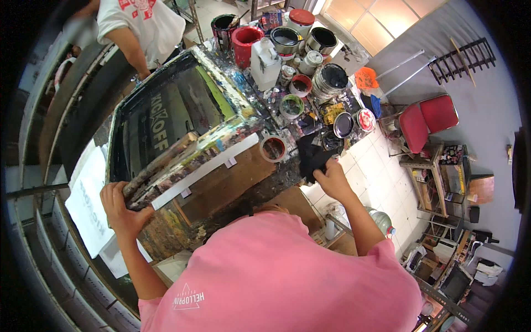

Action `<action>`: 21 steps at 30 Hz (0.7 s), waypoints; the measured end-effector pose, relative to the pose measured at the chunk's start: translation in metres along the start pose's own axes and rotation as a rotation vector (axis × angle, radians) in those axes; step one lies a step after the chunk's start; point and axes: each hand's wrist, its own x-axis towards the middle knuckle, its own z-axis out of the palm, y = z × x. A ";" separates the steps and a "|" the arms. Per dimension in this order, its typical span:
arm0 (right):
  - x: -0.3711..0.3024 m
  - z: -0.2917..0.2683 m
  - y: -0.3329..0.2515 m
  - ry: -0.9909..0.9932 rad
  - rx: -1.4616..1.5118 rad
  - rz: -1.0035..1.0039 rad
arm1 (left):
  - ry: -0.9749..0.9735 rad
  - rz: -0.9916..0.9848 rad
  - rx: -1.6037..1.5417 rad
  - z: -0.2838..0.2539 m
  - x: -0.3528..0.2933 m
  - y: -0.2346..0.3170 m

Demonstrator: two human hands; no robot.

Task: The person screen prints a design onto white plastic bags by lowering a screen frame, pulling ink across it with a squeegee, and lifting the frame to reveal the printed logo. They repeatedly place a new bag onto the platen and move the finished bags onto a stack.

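Observation:
A paint-crusted screen printing frame [243, 128] stands tilted up on the left of the worktable. Its dark mesh [180, 102] bears pale lettering. My left hand [123, 211] is closed round the near left corner of this frame, thumb on the near side. Beside that hand, a long stained wooden bar [166, 166] lies along the frame's near edge. At the table's right edge my right hand [333, 180] grips a crumpled black cloth [312, 156]. Just left of the cloth sits a small tub of dark red ink [272, 149].
Ink pots crowd the table's far side, among them a red bucket [246, 47], a white jug [265, 63] and a black-stained can [330, 80]. Another person [138, 33] stands beyond the frame. White printed sheets [88, 199] lie at left. A red chair [428, 122] stands at right.

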 end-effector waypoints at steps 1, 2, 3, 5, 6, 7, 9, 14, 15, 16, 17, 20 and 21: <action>0.010 0.003 0.011 0.136 -0.127 -0.045 | 0.004 -0.003 0.008 -0.002 0.001 0.000; 0.024 0.012 0.029 0.275 -0.247 -0.086 | 0.007 -0.003 0.019 -0.003 0.003 0.001; 0.037 0.019 0.041 0.412 -0.371 -0.122 | -0.015 -0.031 0.024 -0.005 0.005 0.002; 0.061 0.025 0.046 0.365 -0.424 -0.063 | -0.004 -0.046 0.020 -0.004 0.007 0.004; 0.069 0.029 0.049 0.338 -0.448 -0.035 | -0.001 -0.055 0.021 -0.005 0.008 0.004; 0.073 0.036 0.064 0.344 -0.501 -0.119 | 0.008 -0.063 0.021 -0.005 0.006 0.004; 0.070 0.043 0.083 0.229 -0.541 -0.145 | -0.002 -0.090 0.013 -0.005 0.004 0.002; 0.091 0.052 0.110 0.078 -0.609 -0.302 | 0.015 -0.034 0.012 -0.002 0.004 -0.005; 0.092 0.054 0.108 0.068 -0.677 -0.248 | 0.007 -0.037 0.006 -0.002 0.006 -0.004; 0.092 0.057 0.106 0.060 -0.746 -0.191 | 0.007 -0.028 0.009 -0.003 0.004 -0.003; 0.095 0.055 0.095 0.062 -0.817 -0.136 | 0.014 -0.017 0.010 -0.003 0.005 -0.002; 0.067 0.056 0.028 0.083 -1.055 0.006 | 0.016 -0.053 0.031 0.000 -0.004 -0.008; 0.053 0.053 -0.002 0.116 -0.986 -0.169 | 0.003 -0.070 0.040 0.000 -0.008 -0.009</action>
